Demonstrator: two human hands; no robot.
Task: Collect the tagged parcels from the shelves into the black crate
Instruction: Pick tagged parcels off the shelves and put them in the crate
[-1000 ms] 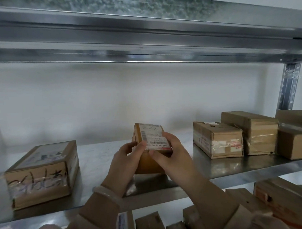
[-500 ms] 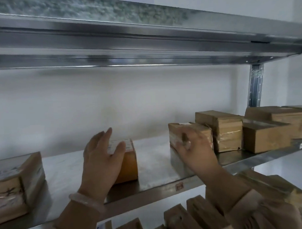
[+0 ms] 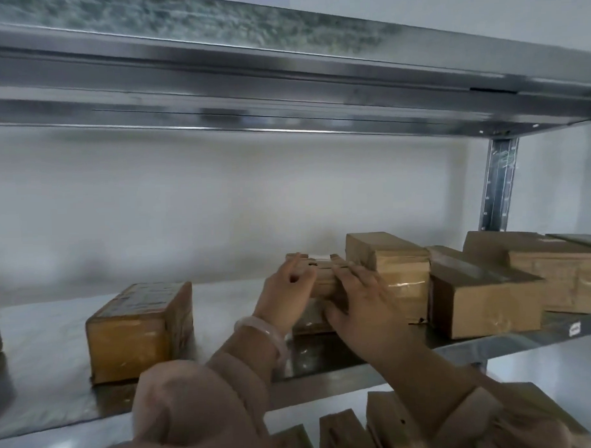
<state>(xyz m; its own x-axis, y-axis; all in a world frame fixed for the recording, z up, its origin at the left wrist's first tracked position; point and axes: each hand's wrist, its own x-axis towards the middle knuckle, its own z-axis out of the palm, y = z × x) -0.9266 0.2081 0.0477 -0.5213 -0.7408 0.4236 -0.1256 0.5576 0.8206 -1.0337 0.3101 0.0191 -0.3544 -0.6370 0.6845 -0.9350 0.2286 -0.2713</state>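
Head view: a small brown cardboard parcel (image 3: 324, 283), blurred, with a white label strip on top, sits on the metal shelf (image 3: 59, 393) just beside a taped parcel (image 3: 399, 270) on its right. The left hand (image 3: 285, 299) curls round its left end. The right hand (image 3: 365, 308) grips its front, fingers over the top. Bare shelf runs leftward to a yellowish parcel (image 3: 137, 336). Below, further parcels (image 3: 341, 433) stand on a lower tier.

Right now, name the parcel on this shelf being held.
The small parcel at mid-shelf, held between the left hand and right hand, just left of the tall parcel; the lone parcel farther left lies untouched.
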